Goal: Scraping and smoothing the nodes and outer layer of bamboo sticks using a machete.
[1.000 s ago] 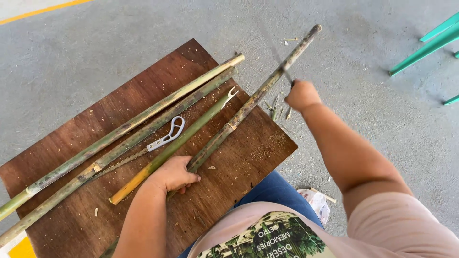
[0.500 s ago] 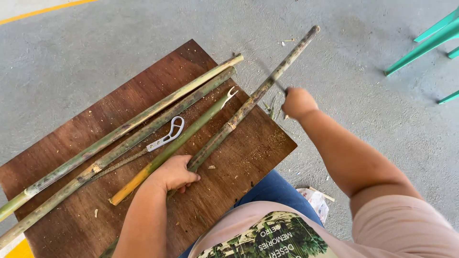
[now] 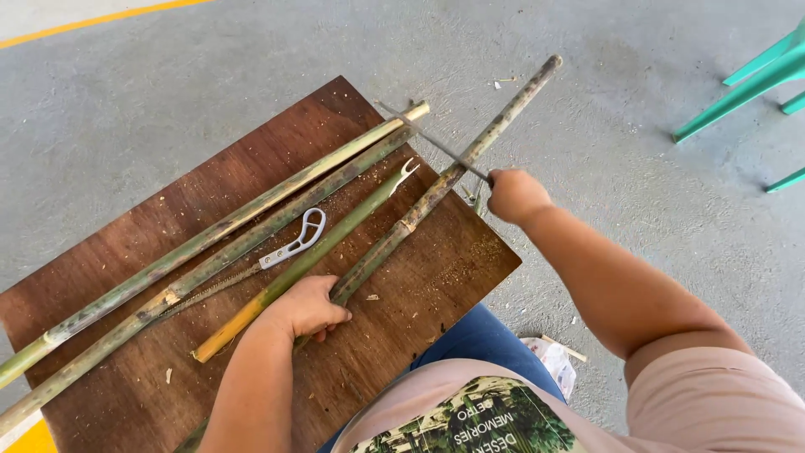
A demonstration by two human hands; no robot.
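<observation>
A grey concrete floor (image 3: 168, 101) is seen all around, with a brown wooden board (image 3: 402, 335) laid on it and some green chair legs (image 3: 746, 80) off past the board's far right corner. The left hand (image 3: 303, 309) is stretched forward and pressed palm-down near the board's near edge, fingers wrapped over the low end of a bamboo pole (image 3: 436, 189), so it's clamped on that. The pole is laid diagonally and sticks out over the board's right edge. The right hand (image 3: 513, 195) is held out just off that right edge, fist shut tight round the handle of a thin saw blade (image 3: 432, 141), which is laid across the pole. Four bamboo pieces are counted: the gripped one, two long ones along the left side, one shorter split-tipped stick (image 3: 319, 252). One more saw, white-handled (image 3: 295, 242), is lying between them. Sawdust is scattered about.
</observation>
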